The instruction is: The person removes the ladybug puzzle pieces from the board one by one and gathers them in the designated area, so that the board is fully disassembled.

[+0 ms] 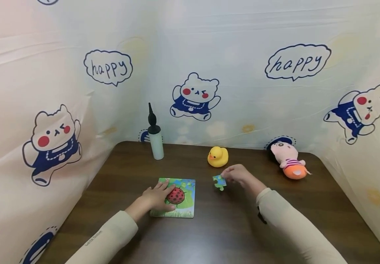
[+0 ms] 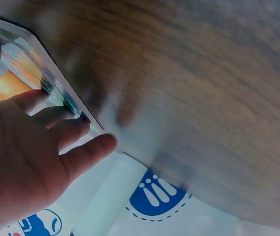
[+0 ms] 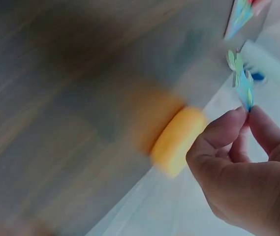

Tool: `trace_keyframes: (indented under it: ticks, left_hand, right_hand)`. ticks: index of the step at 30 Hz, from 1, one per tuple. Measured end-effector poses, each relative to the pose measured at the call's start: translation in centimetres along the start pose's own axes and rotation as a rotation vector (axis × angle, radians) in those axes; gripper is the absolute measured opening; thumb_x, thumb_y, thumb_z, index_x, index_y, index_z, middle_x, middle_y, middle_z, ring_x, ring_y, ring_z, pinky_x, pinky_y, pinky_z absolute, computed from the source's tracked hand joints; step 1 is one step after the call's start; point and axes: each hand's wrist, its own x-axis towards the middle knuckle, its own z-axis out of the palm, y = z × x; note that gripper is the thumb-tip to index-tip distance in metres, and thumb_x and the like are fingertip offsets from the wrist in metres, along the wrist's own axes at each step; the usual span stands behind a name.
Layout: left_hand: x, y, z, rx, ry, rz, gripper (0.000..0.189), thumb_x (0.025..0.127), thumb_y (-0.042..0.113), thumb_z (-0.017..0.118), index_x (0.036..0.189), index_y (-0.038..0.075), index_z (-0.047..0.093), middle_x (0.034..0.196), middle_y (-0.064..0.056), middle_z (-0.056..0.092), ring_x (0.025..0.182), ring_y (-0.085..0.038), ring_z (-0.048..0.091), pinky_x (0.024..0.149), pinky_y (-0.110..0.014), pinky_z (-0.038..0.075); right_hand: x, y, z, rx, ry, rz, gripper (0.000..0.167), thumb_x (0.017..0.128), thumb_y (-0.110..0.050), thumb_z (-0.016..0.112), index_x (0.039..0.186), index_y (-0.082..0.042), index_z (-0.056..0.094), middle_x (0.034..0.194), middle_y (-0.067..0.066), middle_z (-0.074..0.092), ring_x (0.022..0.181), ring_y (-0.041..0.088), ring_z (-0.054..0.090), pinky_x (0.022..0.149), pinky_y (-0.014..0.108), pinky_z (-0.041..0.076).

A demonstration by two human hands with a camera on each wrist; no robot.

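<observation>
A square puzzle board (image 1: pixel 190 198) with a ladybug picture lies flat on the dark table. My left hand (image 1: pixel 158 196) rests on its left side with the fingers spread; in the left wrist view, the hand (image 2: pixel 31 152) reaches over the board's edge (image 2: pixel 63 78). To the right of the board, my right hand (image 1: pixel 239 174) pinches a blue and green puzzle piece (image 1: pixel 220 182) between thumb and fingertips, apart from the board. The right wrist view shows the piece (image 3: pixel 243 81) standing out beyond the fingertips of the right hand (image 3: pixel 248 167).
Behind the hands, a yellow rubber duck (image 1: pixel 218 157) sits near the table's far edge. A white hand pump (image 1: pixel 157 145) with a black nozzle stands upright at the back left. At the back right lies a plush toy (image 1: pixel 290 161). Printed cloth (image 1: pixel 236 91) hangs behind the table (image 1: pixel 216 234).
</observation>
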Motion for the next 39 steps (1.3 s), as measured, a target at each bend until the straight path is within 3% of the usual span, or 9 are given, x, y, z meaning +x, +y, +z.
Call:
trace_keyframes:
  ticks: [6,13,17,21,29,39]
  left_hand:
    - [-0.3,-0.7,-0.6,-0.035,0.121,0.055,0.085,0.081,0.054,0.066,0.149,0.018,0.03,0.158,-0.012,0.008,0.143,-0.037,0.011,0.106,-0.066,0.013]
    - [-0.9,-1.2,-1.3,-0.044,0.073,0.023,0.088,0.079,0.05,0.07,0.149,0.013,0.03,0.155,-0.015,0.021,0.142,-0.038,0.016,0.105,-0.067,0.012]
    - [-1.2,-1.1,-0.8,-0.038,0.034,0.011,0.087,0.079,0.051,0.07,0.147,0.011,0.033,0.153,-0.018,0.024,0.14,-0.04,0.019,0.105,-0.067,0.014]
    - [-1.2,-0.8,-0.6,0.002,0.045,0.004,0.085,0.078,0.052,0.07,0.146,0.012,0.037,0.153,-0.018,0.025,0.14,-0.039,0.02,0.105,-0.066,0.015]
    - [-1.5,-1.0,-0.4,-0.016,0.017,-0.032,0.086,0.077,0.051,0.071,0.146,0.014,0.036,0.154,-0.016,0.023,0.14,-0.039,0.02,0.105,-0.067,0.014]
    - [-1.0,-1.2,-0.3,-0.02,0.03,-0.019,0.086,0.077,0.053,0.071,0.146,0.016,0.036,0.154,-0.015,0.022,0.14,-0.039,0.019,0.105,-0.066,0.015]
  right_hand:
    - [-1.4,3.3,-4.8,-0.004,0.025,0.051,0.02,0.086,-0.012,0.065,0.098,0.004,0.07,0.068,0.001,0.06,0.061,0.012,0.052,0.055,0.023,0.041]
    - [-2.5,6.4,-8.9,-0.039,0.019,0.125,0.02,0.089,-0.012,0.063,0.099,0.004,0.068,0.069,0.0,0.059,0.063,0.013,0.051,0.059,0.025,0.042]
    - [-2.7,7.1,-9.9,-0.053,-0.007,0.143,0.021,0.09,-0.013,0.061,0.101,0.004,0.067,0.071,0.001,0.06,0.065,0.014,0.052,0.06,0.026,0.042]
    - [-2.8,7.5,-10.2,-0.051,-0.011,0.169,0.021,0.09,-0.013,0.062,0.101,0.003,0.068,0.071,0.002,0.059,0.065,0.015,0.051,0.06,0.026,0.041]
    - [-2.9,8.7,-10.4,-0.07,0.039,0.187,0.019,0.089,-0.011,0.062,0.098,0.005,0.068,0.07,0.002,0.061,0.065,0.014,0.053,0.06,0.025,0.044]
    - [-2.7,9.9,-12.1,-0.105,0.099,0.243,0.017,0.089,-0.006,0.059,0.097,0.007,0.066,0.071,0.003,0.059,0.062,0.014,0.054,0.058,0.024,0.046]
